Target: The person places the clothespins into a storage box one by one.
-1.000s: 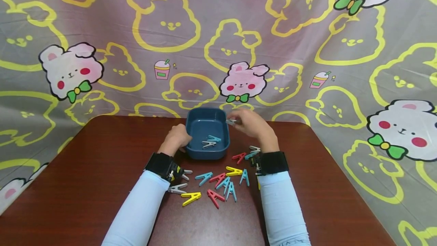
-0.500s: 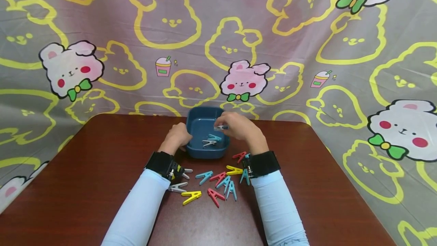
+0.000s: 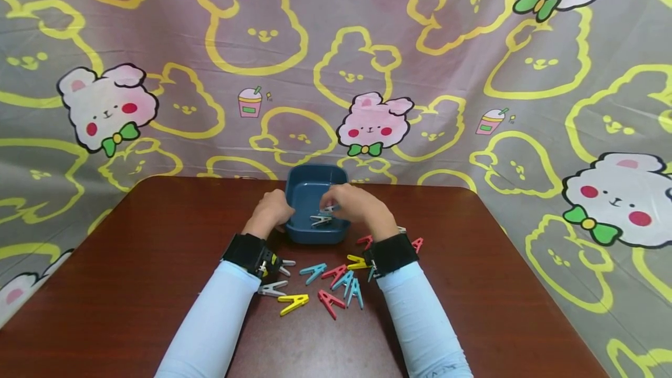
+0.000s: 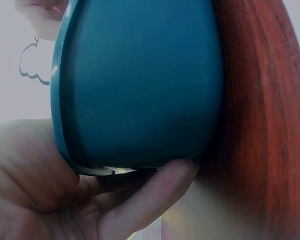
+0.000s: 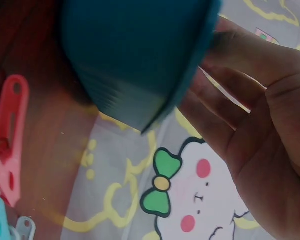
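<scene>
- Left hand (image 3: 272,210), one: fingers curled against the outer wall of the bin, gripping it at its left side.
- Blue bin (image 3: 315,237), one: on the table (image 3: 499,284), between the fingers of both hands.
- Right hand (image 3: 353,202), one: over the bin's right rim, fingers bent down inside. Tips hidden by the wall in the right wrist view; pinching or parted, cannot tell.
- Grey clip (image 3: 330,209), one: inside the bin, right at the right fingertips; held or lying loose, cannot tell.
- White clip (image 3: 321,220), one: in the bin, just nearer the person than the right fingertips.
- Loose clips, assorted, including yellow clip (image 3: 294,303), red clip (image 3: 326,298) and blue clip (image 3: 314,272): on the table, nearer the person than either hand's fingers.
- Step in hand, as judged: depositing a clip, left hand steadying.
- Next move, as judged: calls for right fingers clear of the grey clip, lifted over the rim, back toward the loose clips.
</scene>
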The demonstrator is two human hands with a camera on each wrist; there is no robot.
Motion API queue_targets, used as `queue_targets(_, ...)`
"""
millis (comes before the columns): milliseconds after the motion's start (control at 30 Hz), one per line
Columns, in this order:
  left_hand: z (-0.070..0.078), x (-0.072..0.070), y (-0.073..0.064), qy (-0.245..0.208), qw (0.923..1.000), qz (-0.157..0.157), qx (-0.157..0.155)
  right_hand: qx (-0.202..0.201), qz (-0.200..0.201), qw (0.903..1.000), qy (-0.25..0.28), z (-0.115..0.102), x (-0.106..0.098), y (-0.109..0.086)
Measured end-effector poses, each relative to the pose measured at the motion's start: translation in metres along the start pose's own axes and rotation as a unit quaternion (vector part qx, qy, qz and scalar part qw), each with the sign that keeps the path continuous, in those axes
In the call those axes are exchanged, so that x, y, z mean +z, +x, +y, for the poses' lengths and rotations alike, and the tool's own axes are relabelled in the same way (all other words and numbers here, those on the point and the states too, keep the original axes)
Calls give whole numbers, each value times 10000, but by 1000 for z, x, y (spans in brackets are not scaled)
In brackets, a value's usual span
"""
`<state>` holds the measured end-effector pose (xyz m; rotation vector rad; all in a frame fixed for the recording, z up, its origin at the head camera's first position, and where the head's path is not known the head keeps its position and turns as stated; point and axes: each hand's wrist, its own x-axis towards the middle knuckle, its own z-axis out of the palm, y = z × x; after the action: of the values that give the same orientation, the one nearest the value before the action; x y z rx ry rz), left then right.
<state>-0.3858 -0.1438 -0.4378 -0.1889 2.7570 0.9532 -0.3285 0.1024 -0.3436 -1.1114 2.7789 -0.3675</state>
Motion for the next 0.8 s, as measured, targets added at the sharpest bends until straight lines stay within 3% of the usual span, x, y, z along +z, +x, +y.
queue_targets(100, -9, 5, 14, 9, 10000, -19, 36, 60, -89, 9999, 34, 1, 4, 2)
queue_targets(233, 0, -1, -2, 49, 10000, -80, 34, 98, -125, 9999, 16, 2, 8, 4)
queue_targets(333, 0, -4, -6, 98, 9998, -90, 134, 148, -145, 9998, -8, 3, 11, 4)
queue_targets(567, -9, 5, 18, 31, 10000, -45, -4, 90, -198, 9996, -176, 6, 17, 10)
queue_targets(700, -6, 3, 13, 3, 10000, -9, -23, 57, -228, 9994, -264, 6, 18, 12)
queue_targets(800, 7, -5, -11, 57, 10000, -49, -28, 80, -248, 9994, -243, 6, 18, 12)
